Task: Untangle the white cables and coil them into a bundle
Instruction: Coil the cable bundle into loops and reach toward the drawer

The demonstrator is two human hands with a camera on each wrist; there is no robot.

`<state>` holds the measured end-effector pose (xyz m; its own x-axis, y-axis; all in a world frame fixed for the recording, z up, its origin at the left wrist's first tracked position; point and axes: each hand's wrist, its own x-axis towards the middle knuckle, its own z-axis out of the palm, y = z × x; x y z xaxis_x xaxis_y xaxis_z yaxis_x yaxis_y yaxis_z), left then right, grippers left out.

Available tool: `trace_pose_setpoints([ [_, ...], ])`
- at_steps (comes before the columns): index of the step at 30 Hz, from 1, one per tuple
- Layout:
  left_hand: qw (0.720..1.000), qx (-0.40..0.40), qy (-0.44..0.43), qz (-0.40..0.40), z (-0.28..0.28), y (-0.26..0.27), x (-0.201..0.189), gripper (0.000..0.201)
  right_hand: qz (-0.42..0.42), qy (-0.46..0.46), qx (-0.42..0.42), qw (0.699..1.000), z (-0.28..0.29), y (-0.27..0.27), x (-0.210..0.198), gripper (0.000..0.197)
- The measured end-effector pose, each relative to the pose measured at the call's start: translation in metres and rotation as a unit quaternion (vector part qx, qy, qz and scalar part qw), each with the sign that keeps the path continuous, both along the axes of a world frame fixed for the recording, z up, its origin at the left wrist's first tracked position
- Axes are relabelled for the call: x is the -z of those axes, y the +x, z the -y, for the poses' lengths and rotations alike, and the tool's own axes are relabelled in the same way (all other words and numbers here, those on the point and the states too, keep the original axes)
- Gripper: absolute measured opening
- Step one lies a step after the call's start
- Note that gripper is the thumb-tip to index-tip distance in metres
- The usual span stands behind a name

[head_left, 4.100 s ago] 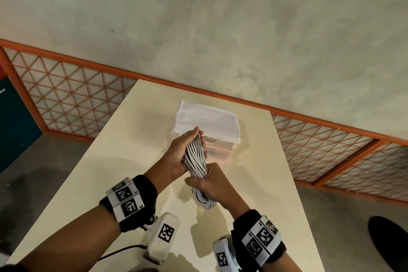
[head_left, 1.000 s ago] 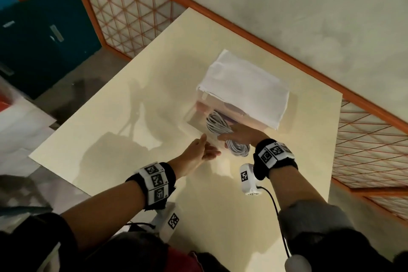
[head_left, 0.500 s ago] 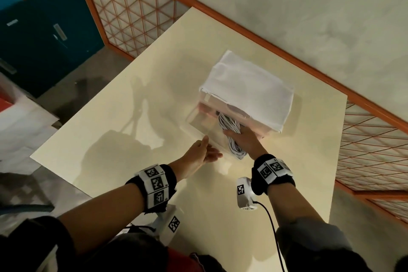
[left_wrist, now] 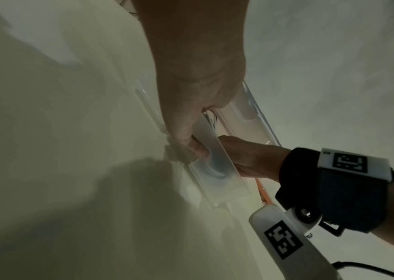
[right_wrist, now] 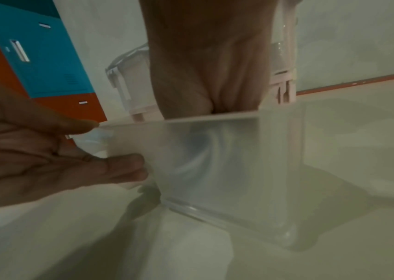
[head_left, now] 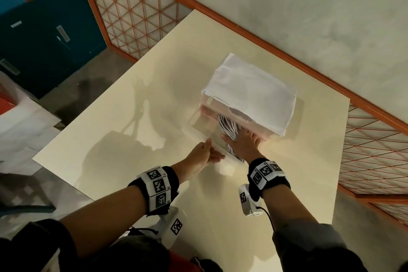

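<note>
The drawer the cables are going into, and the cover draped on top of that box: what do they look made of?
Drawer: apparently clear, glossy plastic; the table shows through its front panel, which the left hand pinches. Cover: seemingly white matte fabric, going by its soft folds and draped edges. Cables under the right hand: likely smooth white plastic sheathing.

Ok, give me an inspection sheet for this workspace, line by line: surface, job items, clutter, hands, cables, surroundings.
Surface: cream rectangular table, glossy, with shadows.
Job's things: coiled bundle of white cables, lying in the pulled-out clear plastic drawer of a pink-framed storage box.
Clutter: white cloth draped over the box.
Hands: left hand pinches the drawer's front corner; right hand lies flat on the bundle, pressing it down.
Cables: a black lead runs from the right wrist camera.
Surroundings: orange-framed lattice panels, grey wall, teal cabinet.
</note>
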<state>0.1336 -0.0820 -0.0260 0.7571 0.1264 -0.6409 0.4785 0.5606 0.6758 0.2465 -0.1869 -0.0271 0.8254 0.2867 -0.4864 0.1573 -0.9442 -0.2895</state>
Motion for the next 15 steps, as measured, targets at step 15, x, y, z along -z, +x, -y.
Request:
trace_pose_setpoints([
  [15,0.997,-0.021,-0.068,-0.013,-0.004,0.009,0.003,0.052,0.102,0.002,-0.034,0.994,0.016,-0.013,-0.012,0.101],
])
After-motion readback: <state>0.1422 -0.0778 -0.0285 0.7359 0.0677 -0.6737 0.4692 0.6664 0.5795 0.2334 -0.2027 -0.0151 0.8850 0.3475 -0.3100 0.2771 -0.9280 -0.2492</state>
